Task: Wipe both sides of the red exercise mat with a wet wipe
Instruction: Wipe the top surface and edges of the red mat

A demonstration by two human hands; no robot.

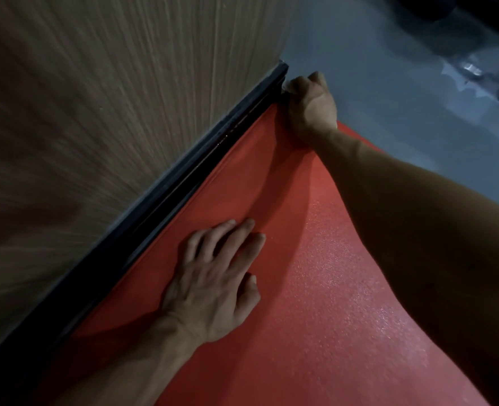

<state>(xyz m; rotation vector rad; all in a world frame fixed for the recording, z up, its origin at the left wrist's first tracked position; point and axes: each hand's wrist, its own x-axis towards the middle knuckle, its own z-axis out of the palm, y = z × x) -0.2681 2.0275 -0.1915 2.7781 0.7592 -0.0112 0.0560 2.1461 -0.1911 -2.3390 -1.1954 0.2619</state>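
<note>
The red mat (315, 288) lies on the grey floor (403, 118), its long edge tight against a black skirting strip (160, 197) under a wood-grain panel (95, 112); open floor lies beyond the far end; the left hand (216, 276) rests flat, fingers spread, on the mat; the right hand (309, 104), fingers curled, grips the far corner; any wipe is hidden.
</note>
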